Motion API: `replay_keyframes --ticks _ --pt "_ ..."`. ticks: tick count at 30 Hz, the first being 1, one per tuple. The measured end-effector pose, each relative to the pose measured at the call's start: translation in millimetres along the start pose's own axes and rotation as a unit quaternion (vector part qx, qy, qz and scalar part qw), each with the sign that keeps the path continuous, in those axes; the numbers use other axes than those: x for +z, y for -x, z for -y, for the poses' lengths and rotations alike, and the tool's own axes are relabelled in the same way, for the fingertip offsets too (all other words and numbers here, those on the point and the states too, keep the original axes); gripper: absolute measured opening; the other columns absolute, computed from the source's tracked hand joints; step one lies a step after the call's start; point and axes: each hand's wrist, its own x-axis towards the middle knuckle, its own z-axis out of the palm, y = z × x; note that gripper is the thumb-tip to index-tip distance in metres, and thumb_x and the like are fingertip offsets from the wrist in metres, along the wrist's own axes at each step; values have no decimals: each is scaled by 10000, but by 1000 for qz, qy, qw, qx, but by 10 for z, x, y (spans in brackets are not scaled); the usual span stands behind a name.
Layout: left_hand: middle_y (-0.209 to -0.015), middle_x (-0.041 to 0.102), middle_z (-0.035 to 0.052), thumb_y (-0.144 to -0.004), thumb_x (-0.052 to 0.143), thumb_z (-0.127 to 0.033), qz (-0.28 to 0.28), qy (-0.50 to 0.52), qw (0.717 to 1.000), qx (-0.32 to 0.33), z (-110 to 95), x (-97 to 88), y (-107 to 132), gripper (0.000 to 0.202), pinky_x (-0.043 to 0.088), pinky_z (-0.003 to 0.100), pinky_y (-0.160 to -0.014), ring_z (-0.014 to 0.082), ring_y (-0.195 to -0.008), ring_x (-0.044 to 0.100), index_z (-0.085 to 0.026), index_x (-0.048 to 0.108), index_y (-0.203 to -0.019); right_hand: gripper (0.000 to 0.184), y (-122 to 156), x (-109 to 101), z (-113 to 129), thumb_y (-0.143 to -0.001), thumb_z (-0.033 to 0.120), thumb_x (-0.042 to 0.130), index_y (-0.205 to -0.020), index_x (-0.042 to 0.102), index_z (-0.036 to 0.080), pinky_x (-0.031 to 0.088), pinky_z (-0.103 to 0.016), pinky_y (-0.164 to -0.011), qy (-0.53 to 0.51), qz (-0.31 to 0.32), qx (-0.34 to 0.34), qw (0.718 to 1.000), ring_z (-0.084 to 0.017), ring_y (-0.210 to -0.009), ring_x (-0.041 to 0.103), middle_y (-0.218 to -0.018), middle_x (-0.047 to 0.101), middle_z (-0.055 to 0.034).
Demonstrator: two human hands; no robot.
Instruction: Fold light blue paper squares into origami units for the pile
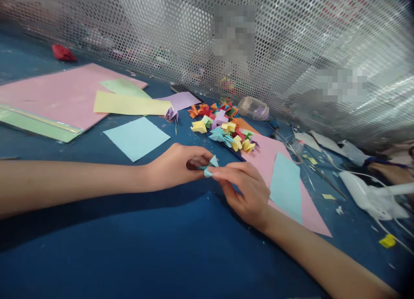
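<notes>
My left hand (176, 165) and my right hand (244, 189) meet over the blue table (145, 247), both pinching a small folded light-blue paper piece (209, 166). The fingers of each hand are closed on it. Just behind lies a pile of small folded paper pieces (223, 124) in orange, yellow, purple, green and blue. A light-blue paper square (136, 137) lies flat to the left of my hands.
A large pink sheet (54, 94), a yellow strip (129, 105), green sheets (35, 124) and a purple sheet (181, 100) lie at the left. A pink sheet with a blue strip (286, 187) lies right. A white glue gun (371, 197) sits far right. Perforated metal mesh (291, 40) walls the back.
</notes>
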Motion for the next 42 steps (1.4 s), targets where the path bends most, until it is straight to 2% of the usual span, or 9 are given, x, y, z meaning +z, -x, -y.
replay_keyframes --ticks 3,7,10,15,23,31,38,42 --pt "-893 719 49 -746 644 -193 -2 42 999 -18 -17 7 1 221 558 256 -775 167 -851 693 -128 617 -956 412 -8 -1 2 -758 16 647 -1095 563 239 537 -323 -711 -11 -32 -9 999 -169 -831 638 -985 706 -38" --pt "-927 716 55 -739 657 -164 17 101 994 -46 -32 11 -7 234 552 267 -789 170 -872 689 -132 616 -967 443 -13 -1 -14 -677 212 784 -1057 558 225 533 -380 -736 8 -108 31 994 -208 -845 614 -928 626 -62" --pt "-941 710 49 -723 682 -158 16 130 990 -47 -25 17 -23 268 545 260 -797 162 -879 684 -135 607 -980 434 -12 -4 -29 -668 269 794 -1035 566 218 515 -388 -754 7 -72 72 995 -208 -840 598 -908 608 -57" --pt "-901 715 23 -719 687 -118 31 152 987 -43 -9 27 -28 280 538 234 -793 137 -848 686 -144 603 -986 333 -17 -24 -24 -722 210 744 -1014 586 206 482 -369 -810 5 -39 95 995 -185 -859 599 -921 632 -49" --pt "-876 712 17 -733 698 -167 27 140 989 -44 17 38 -20 249 534 208 -749 127 -823 682 -148 616 -968 244 -60 -44 -21 -744 231 734 -968 643 206 475 -350 -737 0 -12 68 998 -175 -796 592 -887 636 -52" --pt "-872 712 35 -739 698 -203 28 124 990 -67 2 20 -19 240 533 215 -740 139 -821 681 -133 624 -957 219 -38 -13 -60 -752 274 730 -940 650 196 468 -370 -752 13 23 60 998 -181 -805 569 -899 643 -62" --pt "-876 714 51 -735 706 -205 41 137 987 -78 0 21 -8 243 537 252 -776 161 -851 685 -127 622 -949 116 -63 24 -38 -811 248 670 -908 629 200 450 -342 -766 -28 38 127 991 -162 -825 567 -884 618 -38" --pt "-900 713 41 -719 728 -210 62 161 982 -82 23 21 -14 273 535 276 -808 164 -876 681 -145 615 -958 46 -66 33 -53 -848 252 621 -858 618 208 465 -320 -755 -79 39 197 976 -155 -831 577 -870 610 -22"
